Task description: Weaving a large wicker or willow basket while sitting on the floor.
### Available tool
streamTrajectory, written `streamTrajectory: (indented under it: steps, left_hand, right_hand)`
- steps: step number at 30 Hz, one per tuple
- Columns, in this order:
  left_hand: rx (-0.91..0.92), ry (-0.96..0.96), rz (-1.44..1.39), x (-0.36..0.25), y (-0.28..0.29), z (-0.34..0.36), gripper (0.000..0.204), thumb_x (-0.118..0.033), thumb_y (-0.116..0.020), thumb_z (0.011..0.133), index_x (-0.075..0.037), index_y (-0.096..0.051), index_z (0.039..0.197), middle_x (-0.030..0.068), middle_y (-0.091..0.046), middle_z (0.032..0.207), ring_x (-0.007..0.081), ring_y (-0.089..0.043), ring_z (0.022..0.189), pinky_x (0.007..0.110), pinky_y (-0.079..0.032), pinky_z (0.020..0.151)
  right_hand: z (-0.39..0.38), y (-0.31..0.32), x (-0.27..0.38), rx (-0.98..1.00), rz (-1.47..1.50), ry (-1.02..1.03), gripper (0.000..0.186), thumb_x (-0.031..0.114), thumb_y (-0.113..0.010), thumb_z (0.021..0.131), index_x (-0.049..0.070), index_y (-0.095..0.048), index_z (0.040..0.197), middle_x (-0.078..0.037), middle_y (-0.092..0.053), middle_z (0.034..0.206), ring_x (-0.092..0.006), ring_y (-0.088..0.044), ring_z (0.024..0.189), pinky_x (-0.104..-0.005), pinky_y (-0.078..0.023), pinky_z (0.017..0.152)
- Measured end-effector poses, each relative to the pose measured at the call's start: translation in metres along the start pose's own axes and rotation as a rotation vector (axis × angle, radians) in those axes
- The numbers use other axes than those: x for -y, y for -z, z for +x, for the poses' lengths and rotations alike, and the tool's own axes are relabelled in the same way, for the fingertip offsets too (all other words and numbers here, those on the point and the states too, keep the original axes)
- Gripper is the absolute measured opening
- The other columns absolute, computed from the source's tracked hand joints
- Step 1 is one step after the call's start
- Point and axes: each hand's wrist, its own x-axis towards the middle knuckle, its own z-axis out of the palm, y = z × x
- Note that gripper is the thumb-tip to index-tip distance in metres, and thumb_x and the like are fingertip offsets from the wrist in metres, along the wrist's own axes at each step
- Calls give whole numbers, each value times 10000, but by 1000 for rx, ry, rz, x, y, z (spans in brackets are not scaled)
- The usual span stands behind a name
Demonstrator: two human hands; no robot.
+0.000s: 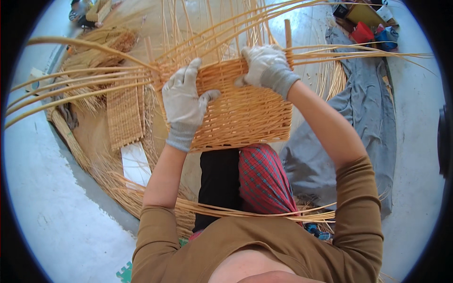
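A woven wicker basket [245, 111] stands propped against my knees, its upright stakes rising beyond the upper rim. My left hand [184, 96], in a pale work glove with a grey cuff, holds the basket's left corner; its index finger reaches up past the weave and the thumb lies on the near side. At the upper right, my right hand [266, 66], gloved alike, grips the top edge with fingers bent over it and the thumb on the near face. The far fingertips are hidden. Long loose willow rods [80, 78] stick out to the left, and more rods [358, 54] to the right.
A flat woven panel [125, 115] and a straw-coloured bundle [99, 54] lie at the left. Grey cloth [358, 113] spreads on the right. Loose rods [264, 216] cross my lap. A red container [362, 34] stands at the far right; a person [84, 14] sits at the far left.
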Motion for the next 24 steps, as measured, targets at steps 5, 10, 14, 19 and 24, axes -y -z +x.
streamTrajectory:
  steps: [5,10,14,19,24]
  left_hand:
    - [-102,-75,-10,-2,-8,-1,821,-351,-907,677,-90,-567,1377,161,-657,1232,363,-616,1143,465,-482,995]
    - [-3,-73,17,-8,-7,-33,646,-290,-772,872,-138,-544,1457,189,-445,1548,406,-361,1459,518,-268,1230]
    - [51,-9,36,3,6,-124,706,-196,-787,850,-139,-501,1492,190,-437,1556,397,-372,1458,487,-308,1215]
    - [81,462,-205,39,40,-219,781,-40,-767,825,-131,-447,1532,189,-488,1510,389,-481,1372,452,-429,1127]
    - [-28,358,-391,45,24,-212,772,31,-736,839,-122,-435,1533,148,-559,1427,330,-572,1279,399,-492,1072]
  right_hand:
    - [1,-2,-1,-29,15,-20,776,680,-780,755,73,-649,1222,-127,-721,1171,-306,-654,1155,-460,-442,1052]
    - [-39,-32,5,-481,-104,55,696,562,-661,918,93,-559,1422,-127,-571,1448,-313,-478,1392,-499,-311,1186]
    - [-116,-112,-1,-616,108,151,594,339,-658,950,153,-518,1496,-131,-439,1584,-355,-355,1491,-530,-263,1224]
    - [-224,-196,-15,-570,554,6,579,102,-710,886,144,-563,1444,-161,-532,1485,-368,-495,1386,-460,-401,1159]
    - [-262,-181,-3,-549,762,-85,517,74,-699,908,99,-570,1408,-194,-530,1469,-362,-510,1368,-434,-436,1129]
